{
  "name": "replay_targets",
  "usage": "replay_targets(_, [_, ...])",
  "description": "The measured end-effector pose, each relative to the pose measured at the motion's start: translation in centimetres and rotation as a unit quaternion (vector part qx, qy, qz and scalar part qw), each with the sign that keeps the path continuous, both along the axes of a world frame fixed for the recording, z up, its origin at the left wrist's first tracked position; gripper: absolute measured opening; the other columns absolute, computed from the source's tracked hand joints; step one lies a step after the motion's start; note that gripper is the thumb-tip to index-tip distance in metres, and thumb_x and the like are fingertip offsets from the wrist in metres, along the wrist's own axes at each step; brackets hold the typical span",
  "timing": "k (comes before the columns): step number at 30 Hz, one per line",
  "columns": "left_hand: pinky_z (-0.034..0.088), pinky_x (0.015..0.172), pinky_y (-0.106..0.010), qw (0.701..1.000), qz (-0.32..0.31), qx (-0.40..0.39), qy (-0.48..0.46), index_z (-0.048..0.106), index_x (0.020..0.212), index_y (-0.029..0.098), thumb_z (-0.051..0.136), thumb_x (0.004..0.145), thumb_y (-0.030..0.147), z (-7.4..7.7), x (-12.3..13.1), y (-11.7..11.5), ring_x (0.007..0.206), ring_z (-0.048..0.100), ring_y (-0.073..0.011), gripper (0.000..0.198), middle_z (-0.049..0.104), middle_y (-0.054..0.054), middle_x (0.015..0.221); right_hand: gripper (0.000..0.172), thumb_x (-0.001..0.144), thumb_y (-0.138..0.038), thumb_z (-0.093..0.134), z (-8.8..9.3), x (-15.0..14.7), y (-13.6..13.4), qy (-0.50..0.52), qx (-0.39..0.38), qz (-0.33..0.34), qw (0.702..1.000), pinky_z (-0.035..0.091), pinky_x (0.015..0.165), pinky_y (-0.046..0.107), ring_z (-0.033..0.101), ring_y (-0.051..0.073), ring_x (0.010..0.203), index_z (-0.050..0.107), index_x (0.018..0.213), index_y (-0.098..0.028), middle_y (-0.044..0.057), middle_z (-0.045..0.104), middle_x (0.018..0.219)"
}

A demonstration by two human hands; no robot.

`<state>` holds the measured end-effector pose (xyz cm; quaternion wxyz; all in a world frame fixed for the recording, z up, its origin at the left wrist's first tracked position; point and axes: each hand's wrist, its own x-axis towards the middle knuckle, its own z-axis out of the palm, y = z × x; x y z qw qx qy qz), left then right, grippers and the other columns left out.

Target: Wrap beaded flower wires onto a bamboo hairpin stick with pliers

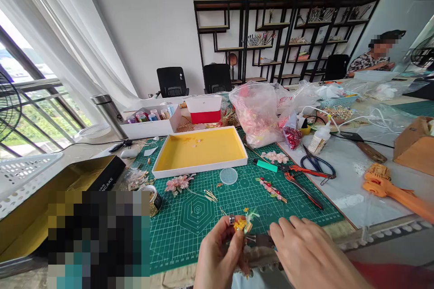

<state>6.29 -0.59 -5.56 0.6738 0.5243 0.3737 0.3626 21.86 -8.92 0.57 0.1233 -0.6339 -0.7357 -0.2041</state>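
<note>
The left hand [219, 255] pinches a small yellow floral sprig [240, 225], near the right hand [313, 253], which curls around a dark tool [261, 240] (mostly hidden, kind unclear). Both are in front of a white yellow-lined tray [203, 167] holding tiny pale pieces [195, 143]. Behind the tray, a white box [151, 130] holds small coloured jars [142, 117], and a clear plastic bag [256, 113] bulges with pink materials. A green cutting mat [196, 216] lies beneath the tray; black shelves [244, 31] stand far behind it.
</note>
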Motion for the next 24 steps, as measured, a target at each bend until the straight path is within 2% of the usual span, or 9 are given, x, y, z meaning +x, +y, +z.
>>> replay_targets(3, [0.047,0.043,-0.019,0.999,0.042,0.013,0.009,0.062,0.105,0.015,0.059,0.083,0.049,-0.2,-0.3,0.4,0.047,0.055,-0.0092,0.041,0.063,-0.001,0.075,0.024,0.071,-0.004,0.044,-2.1,0.9,1.0,0.012,0.015,-0.006,1.0,0.044,0.056,0.036,0.06,0.023,0.055,0.06,0.074,-0.022,0.004,0.061,0.062])
replay_targets(5, [0.052,0.05,-0.022,0.987,0.091,0.09,0.095,0.062,0.11,0.018,0.053,0.087,0.045,-0.6,-0.5,0.7,0.055,0.06,-0.0126,0.036,0.068,-0.005,0.085,0.022,0.07,-0.007,0.044,-3.3,1.2,1.6,0.038,0.02,0.0,0.999,0.042,0.051,0.034,0.06,0.022,0.051,0.059,0.074,-0.021,0.002,0.06,0.06])
replay_targets(7, [0.055,0.066,-0.026,0.946,0.115,0.226,0.204,0.062,0.11,0.022,0.047,0.092,0.034,-1.2,-0.5,0.9,0.072,0.066,-0.017,0.027,0.071,-0.007,0.098,0.021,0.071,-0.009,0.043,-4.0,1.3,2.0,0.053,0.021,0.0,0.998,0.041,0.05,0.033,0.061,0.021,0.051,0.06,0.075,-0.021,0.001,0.061,0.06])
replay_targets(9, [0.055,0.077,-0.029,0.885,0.104,0.356,0.28,0.06,0.115,0.025,0.041,0.093,0.024,-1.8,-0.4,0.9,0.091,0.067,-0.0205,0.029,0.07,-0.007,0.108,0.024,0.072,-0.008,0.042,-4.2,1.1,2.2,0.051,0.045,-0.004,0.998,0.043,0.052,0.033,0.063,0.021,0.054,0.062,0.078,-0.02,0.002,0.065,0.064])
replay_targets(11, [0.056,0.074,-0.028,0.835,0.086,0.43,0.331,0.053,0.125,0.026,0.036,0.094,0.018,-2.3,-0.2,0.8,0.095,0.066,-0.0213,0.036,0.07,-0.007,0.108,0.025,0.073,-0.008,0.041,-4.1,0.9,2.4,0.048,0.049,-0.008,0.998,0.044,0.053,0.033,0.064,0.021,0.054,0.063,0.078,-0.019,0.003,0.066,0.065])
replay_targets(14, [0.057,0.065,-0.024,0.79,0.066,0.474,0.382,0.048,0.132,0.025,0.034,0.094,0.015,-2.7,0.0,0.5,0.087,0.067,-0.0199,0.041,0.071,-0.005,0.099,0.023,0.074,-0.01,0.043,-3.9,1.0,2.6,0.047,0.038,-0.018,0.998,0.046,0.052,0.034,0.064,0.022,0.054,0.064,0.079,-0.018,0.004,0.067,0.066])
replay_targets(17, [0.058,0.067,-0.024,0.775,0.063,0.493,0.39,0.049,0.131,0.023,0.034,0.094,0.015,-2.9,0.0,0.4,0.085,0.068,-0.0194,0.04,0.071,-0.006,0.1,0.022,0.074,-0.009,0.043,-3.7,1.2,2.7,0.045,0.03,-0.033,0.998,0.046,0.05,0.034,0.063,0.023,0.053,0.062,0.076,-0.019,0.005,0.065,0.063])
replay_targets(24, [0.057,0.063,-0.022,0.782,0.092,0.493,0.37,0.051,0.128,0.027,0.032,0.096,0.019,-2.8,0.4,0.3,0.083,0.069,-0.0181,0.039,0.072,-0.007,0.1,0.027,0.078,-0.006,0.035,-3.9,1.3,2.4,0.013,0.055,-0.03,0.998,0.047,0.048,0.033,0.064,0.024,0.056,0.059,0.074,-0.019,0.011,0.069,0.074])
